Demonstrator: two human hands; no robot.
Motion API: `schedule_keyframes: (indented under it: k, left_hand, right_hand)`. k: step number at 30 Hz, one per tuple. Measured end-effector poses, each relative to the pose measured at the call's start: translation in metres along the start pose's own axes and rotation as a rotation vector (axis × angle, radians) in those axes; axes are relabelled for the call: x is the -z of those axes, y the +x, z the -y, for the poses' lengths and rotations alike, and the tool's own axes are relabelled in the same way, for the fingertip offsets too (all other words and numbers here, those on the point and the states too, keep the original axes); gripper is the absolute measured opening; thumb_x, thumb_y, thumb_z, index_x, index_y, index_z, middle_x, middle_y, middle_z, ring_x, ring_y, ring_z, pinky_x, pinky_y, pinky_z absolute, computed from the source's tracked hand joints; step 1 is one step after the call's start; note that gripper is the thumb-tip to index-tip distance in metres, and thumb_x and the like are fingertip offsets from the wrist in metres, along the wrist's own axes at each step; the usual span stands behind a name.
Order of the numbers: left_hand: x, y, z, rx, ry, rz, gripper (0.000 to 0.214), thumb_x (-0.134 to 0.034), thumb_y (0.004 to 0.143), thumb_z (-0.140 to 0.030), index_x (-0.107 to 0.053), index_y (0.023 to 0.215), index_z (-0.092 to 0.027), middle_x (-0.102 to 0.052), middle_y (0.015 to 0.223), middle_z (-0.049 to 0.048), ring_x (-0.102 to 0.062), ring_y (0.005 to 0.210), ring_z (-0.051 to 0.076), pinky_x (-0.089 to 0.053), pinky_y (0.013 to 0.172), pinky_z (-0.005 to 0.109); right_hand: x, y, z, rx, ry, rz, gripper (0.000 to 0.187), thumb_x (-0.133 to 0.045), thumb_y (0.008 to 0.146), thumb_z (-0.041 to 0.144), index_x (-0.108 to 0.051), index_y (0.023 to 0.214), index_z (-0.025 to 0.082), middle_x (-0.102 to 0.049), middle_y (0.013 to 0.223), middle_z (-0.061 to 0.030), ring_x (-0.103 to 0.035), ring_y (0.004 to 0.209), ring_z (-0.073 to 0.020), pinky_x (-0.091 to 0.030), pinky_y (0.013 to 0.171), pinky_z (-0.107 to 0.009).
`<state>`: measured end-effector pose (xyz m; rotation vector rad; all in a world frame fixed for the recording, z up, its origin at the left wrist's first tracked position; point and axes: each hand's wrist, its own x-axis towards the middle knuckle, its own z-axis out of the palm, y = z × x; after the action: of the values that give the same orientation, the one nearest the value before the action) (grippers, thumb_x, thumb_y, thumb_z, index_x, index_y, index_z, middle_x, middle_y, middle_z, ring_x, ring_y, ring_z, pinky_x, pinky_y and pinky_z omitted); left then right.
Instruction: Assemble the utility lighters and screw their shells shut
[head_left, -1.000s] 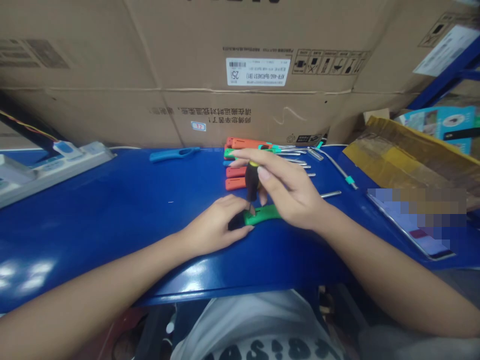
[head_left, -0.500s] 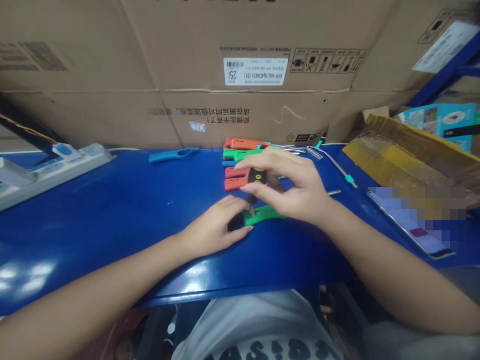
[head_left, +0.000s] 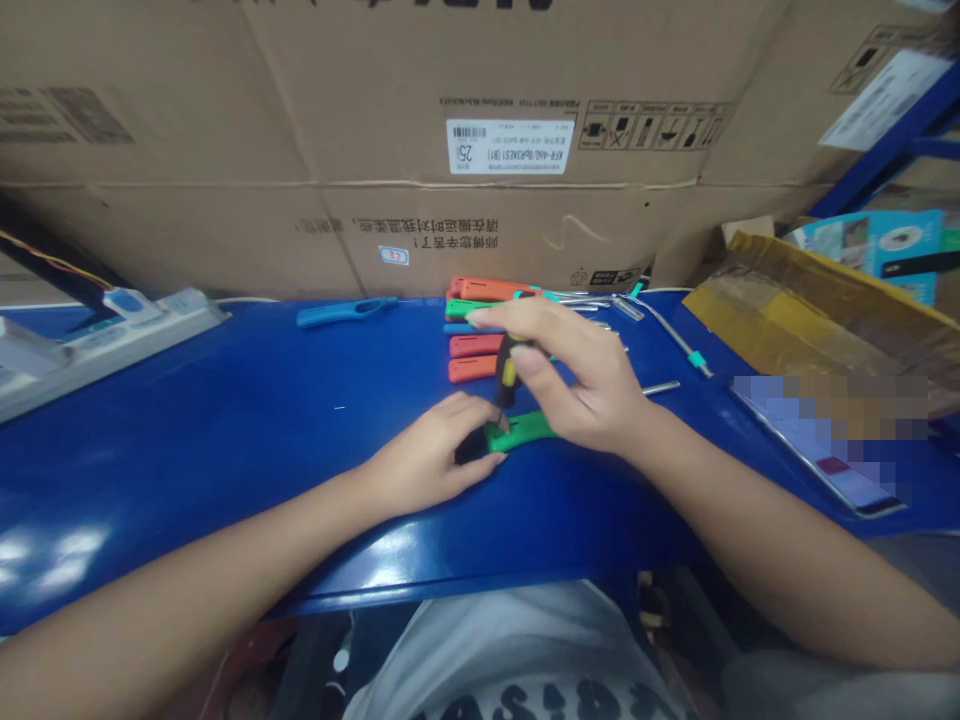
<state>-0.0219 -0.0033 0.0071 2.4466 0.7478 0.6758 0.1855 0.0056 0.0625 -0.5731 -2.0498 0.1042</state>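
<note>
Working at our blue bench (head_left: 225, 420)
Our right fingers (head_left: 551, 335) pinch a black-and-yellow screwdriver (head_left: 508, 372), tip at a green plastic handle (head_left: 525, 432); our left hand (head_left: 424, 465) grips its end

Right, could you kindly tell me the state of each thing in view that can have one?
Left hand: steadying the green plastic handle.
Green plastic handle: lying flat on the blue bench.
Right hand: holding the black-and-yellow screwdriver.
Black-and-yellow screwdriver: tilted, tip down at the green plastic handle.
Orange handles: lying side by side.
</note>
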Motion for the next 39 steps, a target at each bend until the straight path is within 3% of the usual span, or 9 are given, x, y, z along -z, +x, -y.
schedule_keyframes:
  k: [3,8,13,18,22,24,29,34,39]
  left_hand:
    - [0.0008,0.0005,-0.0008,0.011,-0.006,0.018,0.016,-0.065,0.094,-0.024,-0.061,0.109,-0.02,-0.068,0.109,0.006,-0.063,0.105,0.023,-0.052,0.096,0.038]
    - [0.0007,0.0002,-0.0002,0.013,-0.007,0.008,0.019,-0.066,0.093,-0.024,-0.06,0.111,-0.021,-0.068,0.111,0.0061,-0.062,0.109,0.024,-0.051,0.098,0.041]
    - [0.0007,0.0001,0.0004,0.013,-0.014,0.023,0.018,-0.065,0.094,-0.024,-0.061,0.11,-0.021,-0.068,0.111,0.0062,-0.062,0.108,0.023,-0.051,0.098,0.039]
    - [0.0006,0.0,0.0002,0.013,-0.007,0.01,0.02,-0.066,0.093,-0.025,-0.061,0.112,-0.02,-0.068,0.112,0.0068,-0.062,0.11,0.024,-0.051,0.099,0.041]
    - [0.0009,0.0001,-0.0004,0.024,-0.002,0.025,0.022,-0.064,0.094,-0.025,-0.062,0.116,-0.021,-0.069,0.117,0.0082,-0.063,0.112,0.025,-0.051,0.101,0.043]
    - [0.0008,0.0,-0.0001,0.02,0.001,0.022,0.024,-0.064,0.094,-0.026,-0.062,0.117,-0.021,-0.068,0.12,0.0088,-0.063,0.115,0.026,-0.051,0.103,0.045]
    - [0.0,-0.0007,0.0014,0.013,0.006,-0.004,0.026,-0.066,0.093,-0.028,-0.062,0.118,-0.021,-0.068,0.12,0.0091,-0.063,0.115,0.026,-0.052,0.103,0.044]
    - [0.0001,-0.0005,0.0011,0.0,0.026,0.007,0.026,-0.066,0.094,-0.026,-0.062,0.118,-0.018,-0.069,0.116,0.0092,-0.064,0.11,0.024,-0.053,0.1,0.04]
    - [-0.0004,-0.001,0.0005,-0.001,0.035,-0.007,0.028,-0.066,0.093,-0.026,-0.062,0.119,-0.017,-0.069,0.12,0.0109,-0.064,0.113,0.025,-0.052,0.101,0.042]
  right_hand:
    - [-0.0021,0.0,0.0001,-0.13,0.148,0.083,0.035,-0.036,0.108,0.029,-0.057,0.136,0.022,-0.074,0.117,-0.0061,-0.071,0.075,-0.0108,-0.059,0.071,-0.026]
    - [-0.0004,0.0006,0.0,0.051,-0.04,-0.127,0.021,-0.071,0.092,0.034,-0.071,0.108,0.02,-0.078,0.098,-0.0047,-0.073,0.09,-0.0176,-0.059,0.086,-0.03]
    - [0.0009,0.0034,0.0031,-0.135,0.206,0.067,0.035,-0.04,0.107,0.023,-0.06,0.135,0.019,-0.076,0.11,-0.0048,-0.068,0.067,-0.0085,-0.059,0.068,-0.025]
    - [-0.0009,0.0021,0.0026,0.048,-0.025,-0.134,0.02,-0.072,0.091,0.033,-0.072,0.106,0.019,-0.078,0.095,-0.0044,-0.07,0.078,-0.0148,-0.06,0.076,-0.029]
    - [-0.0009,0.0022,0.0075,-0.05,0.063,0.014,0.032,-0.042,0.105,0.024,-0.063,0.128,0.02,-0.075,0.117,-0.007,-0.071,0.084,-0.0127,-0.06,0.077,-0.029]
    - [-0.0011,0.0027,0.0086,-0.099,0.13,0.059,0.031,-0.043,0.105,0.026,-0.063,0.128,0.02,-0.075,0.113,-0.0058,-0.068,0.074,-0.0105,-0.059,0.069,-0.026]
    - [0.0001,0.0031,0.0065,0.117,-0.092,-0.143,0.013,-0.065,0.095,0.029,-0.073,0.099,0.02,-0.074,0.083,-0.0033,-0.068,0.074,-0.0151,-0.058,0.073,-0.029]
    - [0.0029,0.0043,0.0078,-0.063,0.117,0.083,0.035,-0.043,0.103,0.019,-0.061,0.134,0.019,-0.073,0.117,-0.0068,-0.07,0.088,-0.0129,-0.059,0.085,-0.03]
    - [0.0039,0.0014,0.0038,0.073,-0.063,-0.034,0.025,-0.069,0.093,0.034,-0.072,0.114,0.021,-0.077,0.101,-0.0056,-0.07,0.083,-0.0163,-0.059,0.08,-0.031]
